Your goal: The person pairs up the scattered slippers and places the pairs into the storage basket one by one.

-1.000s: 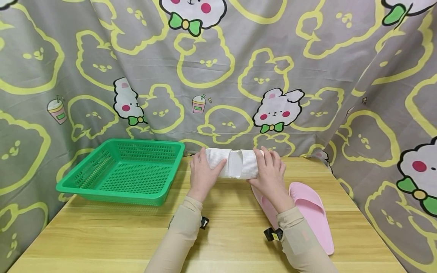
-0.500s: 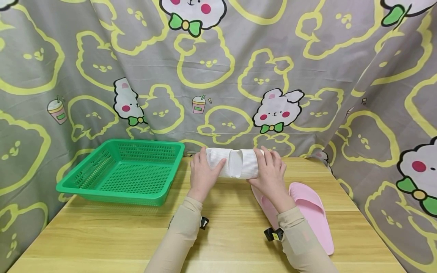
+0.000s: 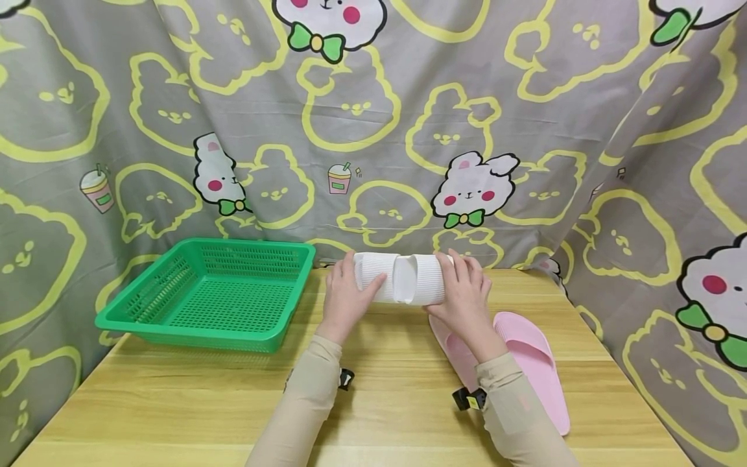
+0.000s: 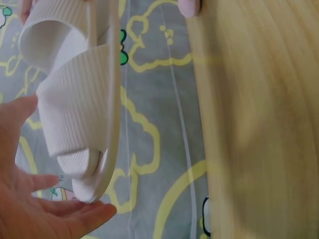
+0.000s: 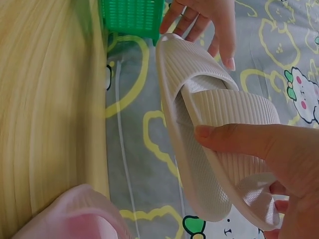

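A pair of white slippers (image 3: 404, 280) with ribbed straps is held level above the far part of the table. They are fitted one into the other, soles outward and toe ends pointing opposite ways, as the right wrist view shows of the slippers (image 5: 227, 112). My left hand (image 3: 345, 299) holds the left end, thumb at the ribbed strap and fingers around the tip. The right hand (image 3: 467, 303) grips the other end, its thumb (image 5: 232, 138) lying across a strap. Below my right forearm lie pink slippers (image 3: 533, 373), partly hidden by the arm.
A green plastic basket (image 3: 292, 311) with perforated walls stands at the table's left rear. Behind the wooden table (image 3: 385, 395) hangs a grey curtain (image 3: 373, 155) with cartoon prints, close beyond the white slippers.
The white slippers and both hands have shifted very slightly to the right, with a small turn of the pair. Both grips stay the same, and the basket and pink slippers have not moved.
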`<state>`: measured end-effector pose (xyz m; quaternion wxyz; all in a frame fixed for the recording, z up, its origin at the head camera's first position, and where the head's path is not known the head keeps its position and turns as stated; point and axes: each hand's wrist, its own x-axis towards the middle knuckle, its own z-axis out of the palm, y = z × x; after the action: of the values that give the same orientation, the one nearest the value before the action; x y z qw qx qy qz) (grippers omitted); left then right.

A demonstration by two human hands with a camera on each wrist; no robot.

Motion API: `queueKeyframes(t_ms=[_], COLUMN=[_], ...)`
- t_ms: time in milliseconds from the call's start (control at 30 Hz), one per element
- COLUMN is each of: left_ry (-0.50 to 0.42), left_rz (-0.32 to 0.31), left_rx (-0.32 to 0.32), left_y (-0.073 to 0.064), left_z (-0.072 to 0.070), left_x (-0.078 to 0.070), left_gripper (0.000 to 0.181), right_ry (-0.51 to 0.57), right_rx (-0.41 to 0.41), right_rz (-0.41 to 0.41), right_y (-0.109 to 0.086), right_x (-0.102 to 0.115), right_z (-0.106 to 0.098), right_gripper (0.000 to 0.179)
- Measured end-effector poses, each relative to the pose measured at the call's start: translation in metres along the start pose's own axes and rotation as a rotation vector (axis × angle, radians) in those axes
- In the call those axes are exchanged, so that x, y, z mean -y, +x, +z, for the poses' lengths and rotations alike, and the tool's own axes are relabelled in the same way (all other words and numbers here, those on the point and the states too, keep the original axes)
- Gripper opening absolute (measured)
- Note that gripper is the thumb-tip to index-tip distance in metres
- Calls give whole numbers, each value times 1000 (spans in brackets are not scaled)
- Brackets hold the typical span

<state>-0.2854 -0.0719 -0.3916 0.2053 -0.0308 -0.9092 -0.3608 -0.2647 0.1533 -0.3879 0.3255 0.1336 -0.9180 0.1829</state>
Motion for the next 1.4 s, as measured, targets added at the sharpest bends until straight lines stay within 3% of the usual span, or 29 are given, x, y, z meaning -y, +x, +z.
queueKeyframes(t_ms=[200,433,867,1233,1400], left_ry=[-30,20,125,175,184], left_rz=[80,177,297,316,356], left_rx=[90,176,117,134,108], left_y=[2,4,5,6,5], left_z=[-8,-14,-14,-12,-12], left_x=[2,6,8,12,14], left_gripper=[97,105,105,110,109], right_ry=[23,44,64,66,67], right_rx=[19,40,65,61,61], right_rz=[34,28,25,0,-3], right_y=[2,3,5,5,5], right_x=[-5,-8,-10,-11,-12], right_z=[-5,-10,-17,-17,-17], right_gripper=[109,112,111,109,109])
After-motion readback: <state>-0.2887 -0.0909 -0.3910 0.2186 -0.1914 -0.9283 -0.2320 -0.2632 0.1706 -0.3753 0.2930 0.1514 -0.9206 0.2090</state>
